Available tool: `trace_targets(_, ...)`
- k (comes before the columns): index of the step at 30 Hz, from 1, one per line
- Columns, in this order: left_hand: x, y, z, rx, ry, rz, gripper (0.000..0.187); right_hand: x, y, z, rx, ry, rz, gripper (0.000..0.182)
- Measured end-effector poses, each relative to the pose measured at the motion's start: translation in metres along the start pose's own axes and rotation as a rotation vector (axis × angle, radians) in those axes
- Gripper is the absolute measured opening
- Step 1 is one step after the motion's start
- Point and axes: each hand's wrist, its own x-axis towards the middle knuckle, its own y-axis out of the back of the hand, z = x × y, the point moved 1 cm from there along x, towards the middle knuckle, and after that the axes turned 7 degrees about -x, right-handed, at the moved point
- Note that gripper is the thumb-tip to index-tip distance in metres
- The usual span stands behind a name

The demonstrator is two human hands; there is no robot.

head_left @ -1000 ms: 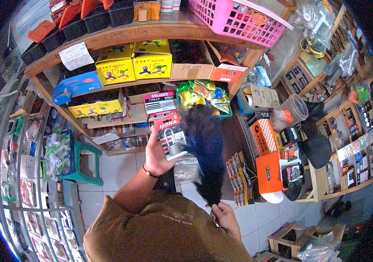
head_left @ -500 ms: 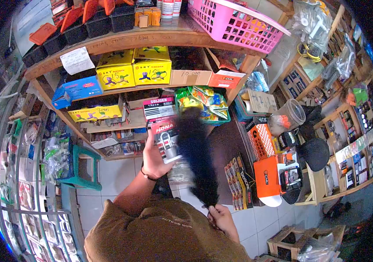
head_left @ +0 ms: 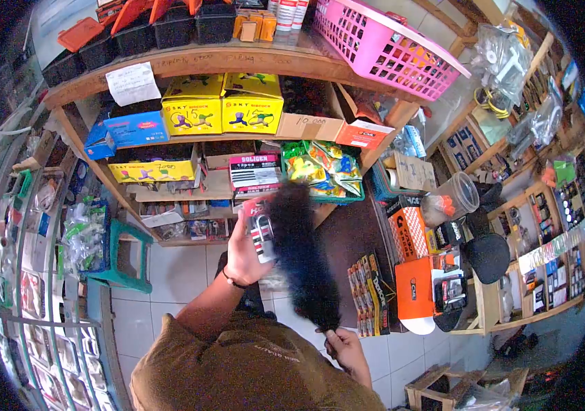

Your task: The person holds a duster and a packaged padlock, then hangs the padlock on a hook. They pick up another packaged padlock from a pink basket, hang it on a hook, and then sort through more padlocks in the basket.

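Observation:
My left hand [head_left: 239,257] is closed on a padlock in a red and black blister pack [head_left: 261,233], held upright in front of the shelves. My right hand [head_left: 347,351] is wrapped round the handle of a dark feather duster [head_left: 306,267]. The duster's feathers point up and lie across the pack's right side, hiding part of it. Just beyond the pack, pink and black Soligen boxes [head_left: 254,164] are stacked on a lower shelf, beside a green basket of colourful packets [head_left: 323,170].
Yellow boxes [head_left: 191,113] line the wooden shelf [head_left: 230,66]. A pink basket [head_left: 402,58] sits above at the right. To the left stands a green stool [head_left: 143,264]. An orange box [head_left: 416,284] and carded goods [head_left: 369,294] are on the right.
The duster's feathers have swung slightly left and down, covering more of the pack. My left hand has tilted the pack a little. The view has shifted slightly.

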Motion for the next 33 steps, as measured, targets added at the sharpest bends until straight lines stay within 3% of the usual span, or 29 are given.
trace_targets(2, -0.005, -0.011, -0.003, -0.148, 0.053, -0.025, 0.067, -0.001, 0.000, -0.006, -0.103, -0.052, -0.031, 0.033)
trace_targets(3, -0.002, -0.001, -0.001, -0.060, 0.128, -0.057, 0.068, 0.000, 0.002, -0.003, -0.141, 0.076, -0.108, 0.034)
trace_targets(6, 0.007, 0.015, 0.009, 0.064, 0.242, -0.164, 0.063, 0.004, 0.007, -0.006, -0.274, 0.089, -0.038, 0.035)
trace_targets(8, -0.009, -0.019, 0.001, 0.034, -0.049, 0.027, 0.061, 0.003, 0.006, -0.014, -0.212, 0.046, -0.048, 0.035)
trace_targets(10, -0.011, -0.010, 0.003, -0.006, 0.022, 0.012, 0.060, 0.001, 0.005, -0.021, -0.080, -0.032, -0.050, 0.034)
trace_targets(11, -0.011, -0.010, 0.005, 0.071, 0.093, -0.050, 0.060, 0.001, 0.007, -0.023, -0.267, 0.164, -0.058, 0.029)
trace_targets(13, 0.002, -0.008, 0.015, 0.114, 0.248, -0.183, 0.060, 0.007, 0.009, -0.008, -0.259, 0.173, -0.041, 0.030)
trace_targets(14, 0.001, -0.006, 0.012, 0.116, 0.249, -0.186, 0.060, 0.009, 0.009, -0.004, -0.255, 0.177, -0.027, 0.030)
trace_targets(15, -0.002, -0.003, 0.009, 0.038, 0.116, -0.091, 0.061, 0.008, 0.005, 0.000, -0.046, 0.075, 0.017, 0.030)
trace_targets(16, -0.006, -0.004, 0.006, -0.040, -0.017, 0.005, 0.063, 0.005, 0.003, -0.006, -0.043, 0.076, 0.018, 0.030)
trace_targets(17, -0.003, 0.008, 0.010, -0.180, 0.132, -0.222, 0.058, 0.002, 0.002, -0.010, -0.089, 0.065, -0.020, 0.030)
trace_targets(18, -0.001, 0.013, 0.009, -0.178, 0.138, -0.222, 0.058, 0.000, 0.002, -0.014, -0.134, 0.055, -0.056, 0.030)
trace_targets(19, 0.001, 0.004, 0.006, -0.026, 0.162, -0.149, 0.058, -0.002, 0.005, -0.018, -0.319, 0.138, -0.082, 0.034)
trace_targets(20, 0.005, -0.002, 0.004, 0.125, 0.187, -0.077, 0.057, 0.000, 0.006, -0.011, -0.313, 0.139, -0.074, 0.034)
trace_targets(21, 0.011, 0.002, 0.006, 0.138, 0.225, -0.161, 0.057, 0.003, 0.006, 0.002, -0.252, 0.108, -0.027, 0.034)
trace_targets(24, 0.002, 0.013, 0.005, -0.057, 0.166, -0.105, 0.062, 0.001, 0.001, 0.002, -0.010, 0.020, 0.078, 0.034)
trace_targets(26, 0.006, 0.007, 0.002, -0.134, 0.175, -0.169, 0.067, -0.001, 0.003, -0.004, -0.152, 0.085, -0.031, 0.034)
trace_targets(27, 0.010, 0.003, 0.002, 0.019, 0.225, -0.231, 0.067, -0.003, 0.008, -0.012, -0.212, 0.096, -0.159, 0.033)
trace_targets(28, 0.013, 0.001, 0.002, 0.174, 0.275, -0.294, 0.068, -0.002, 0.008, -0.010, -0.207, 0.099, -0.158, 0.033)
trace_targets(30, 0.010, 0.000, -0.003, 0.132, 0.245, -0.307, 0.072, 0.003, 0.008, -0.002, -0.226, 0.194, -0.007, 0.029)
trace_targets(31, 0.005, -0.007, -0.004, -0.011, 0.187, -0.125, 0.075, 0.005, 0.005, 0.000, 0.010, 0.079, 0.010, 0.030)
trace_targets(32, 0.001, -0.009, -0.005, -0.154, 0.127, 0.057, 0.078, 0.005, 0.004, -0.002, 0.013, 0.074, 0.006, 0.030)
trace_targets(33, 0.006, 0.019, -0.003, -0.341, 0.280, -0.229, 0.077, 0.004, 0.004, -0.005, 0.051, 0.049, -0.015, 0.030)
